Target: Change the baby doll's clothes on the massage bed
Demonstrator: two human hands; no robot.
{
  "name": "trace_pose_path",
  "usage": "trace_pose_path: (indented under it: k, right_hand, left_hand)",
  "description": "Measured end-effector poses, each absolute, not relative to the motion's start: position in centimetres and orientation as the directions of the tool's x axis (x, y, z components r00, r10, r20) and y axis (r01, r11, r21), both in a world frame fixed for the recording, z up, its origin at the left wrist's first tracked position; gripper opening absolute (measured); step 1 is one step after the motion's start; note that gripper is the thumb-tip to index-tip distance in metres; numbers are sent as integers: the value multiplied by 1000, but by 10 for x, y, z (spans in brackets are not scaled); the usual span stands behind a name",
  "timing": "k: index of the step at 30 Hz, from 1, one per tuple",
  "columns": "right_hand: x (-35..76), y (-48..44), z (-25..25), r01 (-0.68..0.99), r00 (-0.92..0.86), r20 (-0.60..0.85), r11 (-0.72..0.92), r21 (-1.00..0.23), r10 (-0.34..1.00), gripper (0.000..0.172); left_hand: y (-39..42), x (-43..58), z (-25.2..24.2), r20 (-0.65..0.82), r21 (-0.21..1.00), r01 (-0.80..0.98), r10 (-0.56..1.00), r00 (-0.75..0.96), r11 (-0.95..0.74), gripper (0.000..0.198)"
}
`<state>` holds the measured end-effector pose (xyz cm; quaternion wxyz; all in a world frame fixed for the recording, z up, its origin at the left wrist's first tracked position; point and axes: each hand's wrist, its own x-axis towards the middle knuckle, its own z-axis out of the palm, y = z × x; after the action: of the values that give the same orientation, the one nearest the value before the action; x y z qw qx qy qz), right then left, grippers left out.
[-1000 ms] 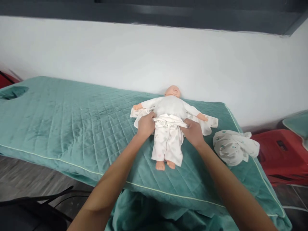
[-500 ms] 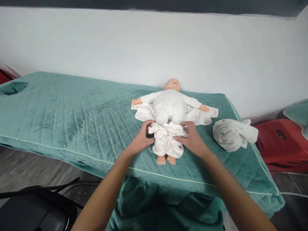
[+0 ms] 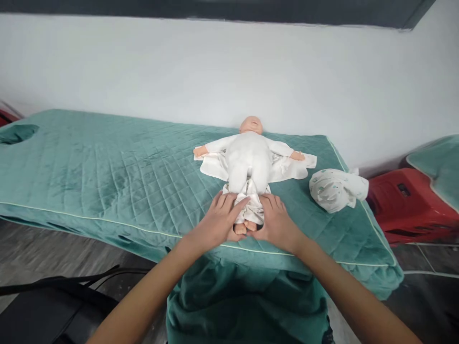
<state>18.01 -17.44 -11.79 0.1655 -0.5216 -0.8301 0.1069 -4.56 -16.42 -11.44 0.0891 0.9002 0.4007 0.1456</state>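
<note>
A baby doll [image 3: 249, 155] with a white cloth body lies on its back, head toward the wall and arms spread. Its small patterned white trousers [image 3: 253, 206] are bunched round the lower legs, below the bare cloth thighs. My left hand [image 3: 220, 219] is closed on the trousers at one side, fingers on top and thumb across the front. From the other side my right hand [image 3: 280, 223] grips them, its fingers over the cloth. Between my hands the doll's feet [image 3: 241, 229] poke out. An opened white top [image 3: 292, 168] is spread beneath the doll's torso and arms.
The doll lies on a green quilted bed [image 3: 107, 167] with a face hole [image 3: 17, 134] at the far left. A bundled white printed cloth [image 3: 333, 190] sits near the right end. Beyond stands a red plastic stool [image 3: 401, 200]. A black chair [image 3: 53, 310] is at lower left.
Both hands have moved down the doll's legs toward me, and the trousers have slid from the hips to the shins, baring the white thighs. The view has shifted slightly.
</note>
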Motion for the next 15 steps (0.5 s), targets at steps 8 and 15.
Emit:
trace_pose_path:
  k: [8, 15]
  right_hand:
    - [192, -190, -77, 882, -370, -77, 325, -341, 926, 36]
    - [200, -229, -34, 625, -533, -219, 206, -753, 817, 37]
  left_hand:
    - [-187, -32, -92, 119, 221, 765, 796, 594, -604, 56]
    - [-228, -61, -50, -83, 375, 791, 832, 548, -484, 48]
